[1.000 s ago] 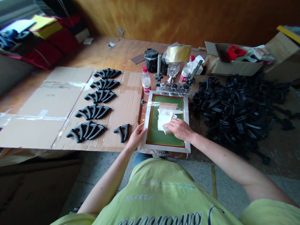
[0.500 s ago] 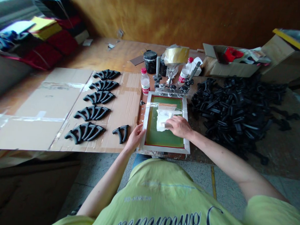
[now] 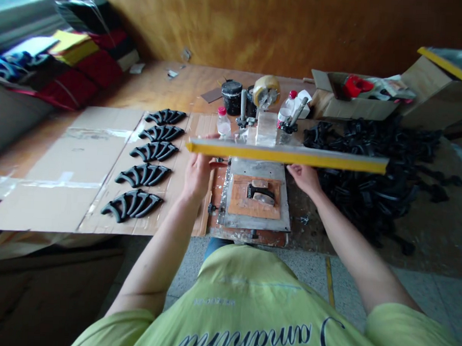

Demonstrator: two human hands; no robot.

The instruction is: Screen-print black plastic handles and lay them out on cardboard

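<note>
The silver-framed printing screen (image 3: 289,156) is tilted up, so I see it nearly edge-on as a long bar with a yellow face. My left hand (image 3: 198,174) is closed at its left part, fingers mostly hidden behind the bar. Below the bar, further right, my right hand (image 3: 305,177) has its fingers curled, the tips near the bar's underside; what they hold, if anything, is hidden. Under the screen a grey base plate (image 3: 255,224) carries a brown pad (image 3: 237,204). One black curved handle (image 3: 264,193) lies on that pad, apart from both hands.
Rows of black handles (image 3: 132,205) lie on the cardboard (image 3: 57,201) at left. A heap of black parts (image 3: 367,199) fills the right. Behind stand clamp posts (image 3: 243,103), a red-capped bottle (image 3: 223,122), a black tub (image 3: 231,96), a tape roll (image 3: 266,92) and an open carton (image 3: 360,107).
The screen has swung up from lying flat, uncovering the base plate and handle. My right hand has left the white ink area and moved right; my left hand has moved forward and left.
</note>
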